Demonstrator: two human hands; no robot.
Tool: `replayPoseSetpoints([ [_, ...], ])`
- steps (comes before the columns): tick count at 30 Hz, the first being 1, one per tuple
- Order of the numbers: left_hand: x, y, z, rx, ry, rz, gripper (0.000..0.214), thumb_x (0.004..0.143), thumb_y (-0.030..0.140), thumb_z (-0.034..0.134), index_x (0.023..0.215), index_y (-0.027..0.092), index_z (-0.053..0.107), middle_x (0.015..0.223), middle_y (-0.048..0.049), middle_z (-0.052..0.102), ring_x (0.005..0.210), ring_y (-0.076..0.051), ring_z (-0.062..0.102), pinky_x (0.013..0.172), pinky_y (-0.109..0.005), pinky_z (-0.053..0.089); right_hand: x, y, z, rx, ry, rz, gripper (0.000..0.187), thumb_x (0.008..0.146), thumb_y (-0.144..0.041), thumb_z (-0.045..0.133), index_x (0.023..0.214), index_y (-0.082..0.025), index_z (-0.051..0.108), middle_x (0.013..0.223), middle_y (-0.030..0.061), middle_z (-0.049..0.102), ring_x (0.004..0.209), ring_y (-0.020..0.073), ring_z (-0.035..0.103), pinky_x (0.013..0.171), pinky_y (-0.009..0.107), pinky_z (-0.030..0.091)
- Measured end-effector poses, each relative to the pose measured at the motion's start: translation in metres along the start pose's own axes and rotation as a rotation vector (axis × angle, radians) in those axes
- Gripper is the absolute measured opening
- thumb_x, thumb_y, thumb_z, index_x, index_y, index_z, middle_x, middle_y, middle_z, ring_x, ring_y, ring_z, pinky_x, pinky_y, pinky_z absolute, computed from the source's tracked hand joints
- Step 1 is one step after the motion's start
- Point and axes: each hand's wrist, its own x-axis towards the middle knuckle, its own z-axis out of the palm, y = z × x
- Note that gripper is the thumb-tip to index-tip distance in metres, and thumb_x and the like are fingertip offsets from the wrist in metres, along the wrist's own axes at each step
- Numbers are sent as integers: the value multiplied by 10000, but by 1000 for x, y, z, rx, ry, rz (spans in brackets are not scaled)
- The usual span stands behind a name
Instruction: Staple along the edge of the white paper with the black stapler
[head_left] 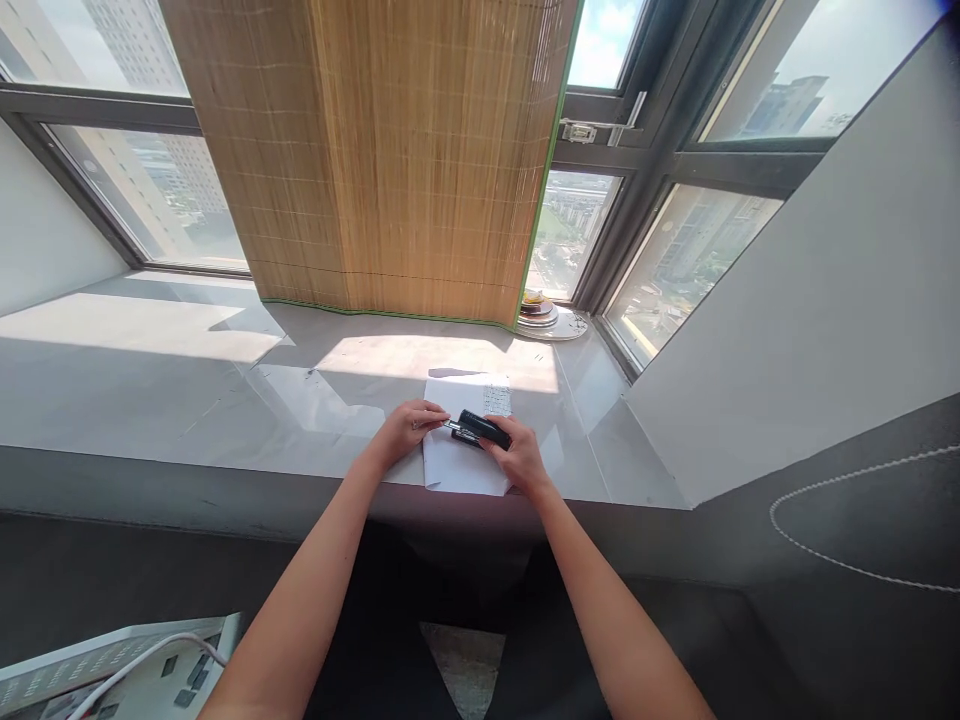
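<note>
Working remotely, I have the broad, sunlit windowsill (pixel 165 400) as a firm base, and the white paper (pixel 461 472) lies at its front edge, probably to keep it within easy reach. Over that paper my right hand (pixel 521 457) is wrapped around the back of the black stapler (pixel 484 428), seemingly to steady it, while my left hand (pixel 407 432) pinches the small bright metal piece (pixel 452 424) at its far end, likely for finer control.
</note>
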Motion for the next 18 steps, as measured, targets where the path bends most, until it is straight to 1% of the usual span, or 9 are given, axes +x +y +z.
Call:
replayPoseSetpoints([
  [2, 0, 11, -5, -66, 49, -39, 306, 985, 487, 659, 1125, 275, 829, 1172, -84, 788, 1108, -264, 725, 1020, -442, 569, -1, 2, -4, 85, 47, 18, 309, 850, -297, 750, 1154, -245, 765, 1018, 54, 722, 932, 245, 683, 863, 386, 541],
  [4, 2, 26, -7, -174, 116, -88, 421, 992, 556, 629, 1240, 253, 781, 1275, -96, 761, 1242, -283, 682, 1118, -467, 518, -3, -1, -8, 166, 43, 18, 319, 834, -310, 770, 1144, -236, 772, 1014, 52, 728, 926, 244, 689, 843, 379, 548],
  [6, 6, 43, -4, -331, 174, -139, 592, 1046, 648, 446, 1385, 226, 687, 1387, -117, 707, 1355, -293, 618, 1184, -495, 462, -4, -8, -9, 212, -9, -5, 321, 827, -312, 781, 1140, -240, 776, 986, 43, 724, 908, 239, 685, 818, 368, 550],
  [8, 11, 61, 4, -485, 166, -169, 752, 1060, 710, 201, 1453, 218, 612, 1443, -127, 669, 1395, -296, 589, 1195, -510, 448, -6, -21, -6, 216, -71, -40, 319, 828, -300, 787, 1144, -253, 779, 963, 35, 713, 890, 229, 676, 802, 357, 548],
  [9, 13, 68, 10, -532, 143, -177, 803, 1047, 730, 129, 1446, 223, 607, 1444, -125, 668, 1396, -299, 589, 1194, -511, 447, -6, -28, -4, 211, -94, -59, 318, 828, -290, 790, 1145, -260, 780, 954, 31, 707, 882, 224, 671, 797, 353, 546],
  [10, 14, 75, 16, -550, 118, -184, 822, 1035, 747, 107, 1422, 234, 618, 1441, -116, 671, 1398, -301, 586, 1201, -508, 439, -7, -35, -1, 205, -109, -76, 319, 828, -276, 793, 1146, -266, 780, 946, 29, 701, 875, 219, 665, 793, 348, 543],
  [12, 14, 85, 26, -542, 122, -195, 789, 1030, 762, 147, 1349, 246, 651, 1415, -96, 684, 1407, -302, 571, 1229, -496, 402, -8, -46, 7, 193, -118, -98, 323, 822, -245, 797, 1144, -271, 781, 939, 28, 693, 861, 212, 657, 785, 342, 537],
  [15, 7, 94, 32, -520, 223, -207, 733, 1040, 744, 180, 1285, 240, 653, 1396, -93, 674, 1419, -291, 539, 1262, -474, 344, -9, -54, 16, 184, -109, -105, 338, 804, -202, 801, 1134, -273, 781, 937, 29, 691, 858, 214, 652, 790, 347, 534],
  [18, 1, 101, 28, -481, 313, -229, 660, 1062, 702, 219, 1269, 230, 632, 1381, -101, 651, 1402, -278, 528, 1244, -455, 343, -10, -55, 21, 186, -75, -140, 353, 792, -169, 803, 1129, -271, 779, 951, 36, 695, 902, 226, 646, 825, 362, 539],
])
